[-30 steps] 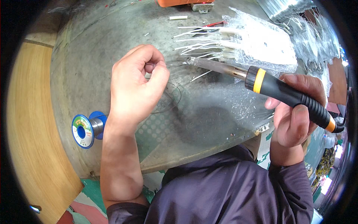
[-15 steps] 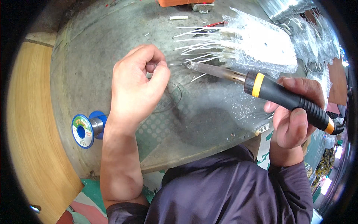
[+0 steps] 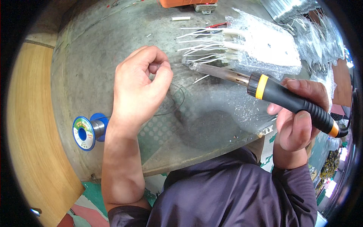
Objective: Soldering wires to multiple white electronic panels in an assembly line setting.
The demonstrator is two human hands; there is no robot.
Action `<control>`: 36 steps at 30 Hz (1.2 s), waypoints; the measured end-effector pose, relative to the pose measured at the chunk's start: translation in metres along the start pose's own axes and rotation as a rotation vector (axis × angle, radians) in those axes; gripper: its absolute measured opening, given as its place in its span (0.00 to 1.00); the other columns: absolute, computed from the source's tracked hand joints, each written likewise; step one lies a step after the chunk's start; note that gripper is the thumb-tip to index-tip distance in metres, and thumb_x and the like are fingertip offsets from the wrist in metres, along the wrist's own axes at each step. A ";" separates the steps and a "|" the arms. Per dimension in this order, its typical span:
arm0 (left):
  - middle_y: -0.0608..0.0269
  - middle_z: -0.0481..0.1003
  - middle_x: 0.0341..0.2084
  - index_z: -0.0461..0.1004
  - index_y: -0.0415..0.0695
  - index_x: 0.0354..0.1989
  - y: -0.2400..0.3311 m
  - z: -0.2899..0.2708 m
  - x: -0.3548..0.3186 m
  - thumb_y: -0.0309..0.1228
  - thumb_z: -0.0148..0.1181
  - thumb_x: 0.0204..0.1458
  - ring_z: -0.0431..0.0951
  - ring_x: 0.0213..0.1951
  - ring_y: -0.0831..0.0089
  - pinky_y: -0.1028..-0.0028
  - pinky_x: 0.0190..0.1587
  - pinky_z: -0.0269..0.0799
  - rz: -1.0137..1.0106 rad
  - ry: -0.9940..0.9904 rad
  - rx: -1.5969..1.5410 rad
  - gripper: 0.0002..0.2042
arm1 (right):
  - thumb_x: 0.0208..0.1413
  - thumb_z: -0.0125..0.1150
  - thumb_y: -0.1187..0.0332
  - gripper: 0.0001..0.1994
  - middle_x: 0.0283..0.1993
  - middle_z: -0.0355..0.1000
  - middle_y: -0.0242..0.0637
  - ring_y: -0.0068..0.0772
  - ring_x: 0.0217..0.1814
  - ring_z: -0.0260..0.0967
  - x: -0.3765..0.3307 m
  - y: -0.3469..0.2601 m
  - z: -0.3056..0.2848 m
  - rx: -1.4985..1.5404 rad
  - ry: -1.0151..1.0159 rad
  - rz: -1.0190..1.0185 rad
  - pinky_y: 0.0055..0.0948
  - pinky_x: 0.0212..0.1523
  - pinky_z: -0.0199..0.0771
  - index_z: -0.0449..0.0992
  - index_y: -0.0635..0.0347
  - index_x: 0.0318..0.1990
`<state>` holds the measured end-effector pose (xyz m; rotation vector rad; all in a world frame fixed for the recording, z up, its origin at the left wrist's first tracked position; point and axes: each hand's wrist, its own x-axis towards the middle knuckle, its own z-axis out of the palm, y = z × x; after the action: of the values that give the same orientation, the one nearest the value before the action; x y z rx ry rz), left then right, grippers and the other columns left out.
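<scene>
My left hand (image 3: 141,81) pinches a thin strand of solder wire (image 3: 177,65) between thumb and forefinger. The strand reaches right to the tip of a soldering iron (image 3: 274,89), and a loop of it hangs below the hand toward a blue-flanged solder spool (image 3: 84,133) by my left forearm. My right hand (image 3: 298,113) is closed around the iron's black handle with its yellow bands. The iron's metal tip meets the ends of the lowest white wires (image 3: 206,58), where a wisp of smoke shows. Exactly what the tip touches is too small to tell.
Clear bubble wrap (image 3: 268,41) lies under the white wire leads at the upper right. Red-handled pliers (image 3: 215,26) lie partly beneath them. An orange case (image 3: 185,3) stands at the far edge. Metal crumbs litter the grey tabletop (image 3: 94,56), and a wooden surface (image 3: 34,125) adjoins its left.
The solder strand at my left fingertips looks straighter. A small puff of smoke has appeared at the iron's tip. Both hands have hardly moved.
</scene>
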<state>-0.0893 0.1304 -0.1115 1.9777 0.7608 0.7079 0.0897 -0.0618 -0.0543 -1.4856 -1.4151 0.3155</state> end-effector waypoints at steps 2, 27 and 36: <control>0.63 0.68 0.19 0.70 0.36 0.24 0.000 0.001 0.000 0.22 0.53 0.43 0.68 0.22 0.78 0.78 0.27 0.65 0.006 0.001 0.020 0.02 | 0.57 0.50 0.57 0.22 0.38 0.68 0.43 0.28 0.22 0.69 0.000 0.002 0.000 0.064 0.023 -0.074 0.30 0.37 0.68 0.66 0.73 0.46; 0.57 0.72 0.20 0.73 0.35 0.27 -0.007 0.004 0.001 0.24 0.55 0.46 0.71 0.22 0.74 0.74 0.27 0.67 -0.110 -0.072 0.055 0.04 | 0.47 0.54 0.73 0.15 0.37 0.71 0.45 0.25 0.28 0.71 0.000 0.015 0.015 0.233 0.085 -0.068 0.22 0.33 0.73 0.67 0.74 0.43; 0.57 0.73 0.22 0.73 0.35 0.28 -0.005 0.007 -0.001 0.24 0.55 0.47 0.72 0.24 0.74 0.74 0.28 0.68 -0.133 -0.074 0.033 0.05 | 0.47 0.55 0.72 0.16 0.37 0.71 0.45 0.26 0.28 0.71 -0.003 0.015 0.016 0.245 0.116 -0.054 0.23 0.33 0.73 0.68 0.73 0.43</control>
<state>-0.0862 0.1284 -0.1186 1.9512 0.8554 0.5432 0.0857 -0.0533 -0.0749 -1.2444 -1.2738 0.3499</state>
